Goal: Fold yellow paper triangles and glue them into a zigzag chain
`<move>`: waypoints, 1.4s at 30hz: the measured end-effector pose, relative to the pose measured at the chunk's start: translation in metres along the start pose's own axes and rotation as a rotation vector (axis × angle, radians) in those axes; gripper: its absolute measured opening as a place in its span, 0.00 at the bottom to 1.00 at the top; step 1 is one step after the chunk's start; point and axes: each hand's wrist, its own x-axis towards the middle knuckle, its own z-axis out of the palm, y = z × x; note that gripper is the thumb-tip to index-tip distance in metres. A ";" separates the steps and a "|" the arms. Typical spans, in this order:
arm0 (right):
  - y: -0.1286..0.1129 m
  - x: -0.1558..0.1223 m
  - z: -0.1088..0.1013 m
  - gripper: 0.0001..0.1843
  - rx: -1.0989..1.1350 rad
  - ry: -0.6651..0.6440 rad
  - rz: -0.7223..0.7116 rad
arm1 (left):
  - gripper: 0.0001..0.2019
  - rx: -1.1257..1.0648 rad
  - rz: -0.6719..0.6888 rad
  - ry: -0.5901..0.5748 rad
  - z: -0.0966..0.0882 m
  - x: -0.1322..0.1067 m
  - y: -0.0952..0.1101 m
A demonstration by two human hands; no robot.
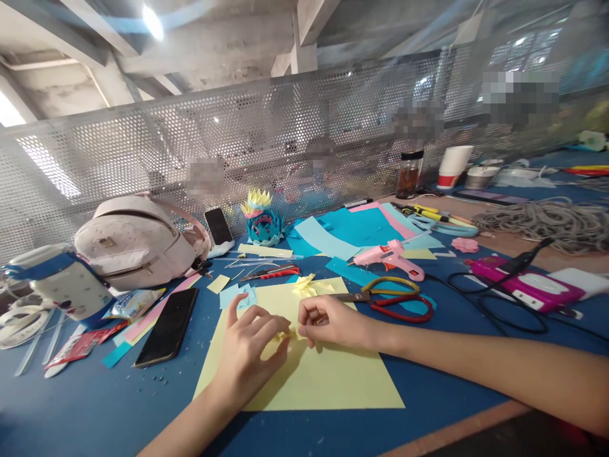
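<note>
While pinched, yellow scrap (281, 336) runs sideways.

paper sheet (333, 384): under hands (252, 339) | lying phone (166, 327): left of sheet | backpack (133, 235): behind it | glue gun (387, 256): behind sheet, right

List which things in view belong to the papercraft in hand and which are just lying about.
Likely papercraft: handled yellow paper piece, pale yellow sheet, larger scissors, pink glue gun.

Apparently just lying about: backpack, flat-lying phone, red-and-white paper cup.
</note>
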 end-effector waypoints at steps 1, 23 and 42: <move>0.001 0.000 0.000 0.21 0.012 -0.001 0.004 | 0.07 -0.008 0.012 0.031 0.000 0.000 0.000; 0.000 -0.003 0.003 0.22 -0.011 -0.028 -0.002 | 0.07 -0.046 0.060 0.059 0.000 0.001 0.000; 0.000 -0.005 0.004 0.25 0.074 -0.050 0.027 | 0.03 -0.110 0.041 0.040 -0.001 0.001 0.000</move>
